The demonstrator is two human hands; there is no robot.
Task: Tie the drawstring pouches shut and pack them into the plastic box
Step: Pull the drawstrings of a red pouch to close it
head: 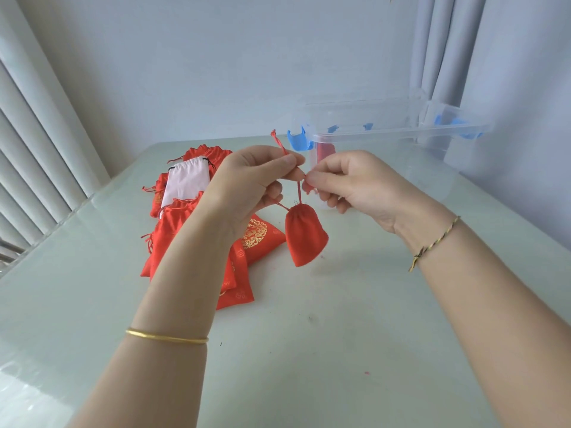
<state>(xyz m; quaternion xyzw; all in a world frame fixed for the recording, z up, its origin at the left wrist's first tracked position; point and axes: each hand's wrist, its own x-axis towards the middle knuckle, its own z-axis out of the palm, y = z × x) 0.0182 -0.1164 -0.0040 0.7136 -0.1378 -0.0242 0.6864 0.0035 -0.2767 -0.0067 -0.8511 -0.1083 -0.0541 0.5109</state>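
A person's left hand (250, 177) and right hand (349, 183) meet just in front of the left end of a clear plastic box (401, 131). Each pinches a red drawstring (299, 189) between thumb and forefinger, the fingertips nearly touching. The other fingers of both hands are curled. One knotted end of the drawstring sticks up above the left thumb, towards the box's blue latch (298, 140). A second strand runs from the left hand's lower fingers down to the neck of the pouch.

A small plain red pouch (304, 234), its neck gathered tight, hangs from the drawstring below the hands, on the near side of the box's left end. Whether it touches the table (309, 350) cannot be told.

The box stands at the far right of the pale, glossy table against a wall (216, 72). A red shape (326, 151) shows through its left corner, too blurred to name.

Left of the box, partly behind the left forearm, lies a pile (173, 233) of red pouches, some with gold print. A pink pouch (188, 180) rests on the side of the pile farthest from the box.

A gold bangle (167, 336) circles the left wrist and a braided bracelet (432, 245) the right.
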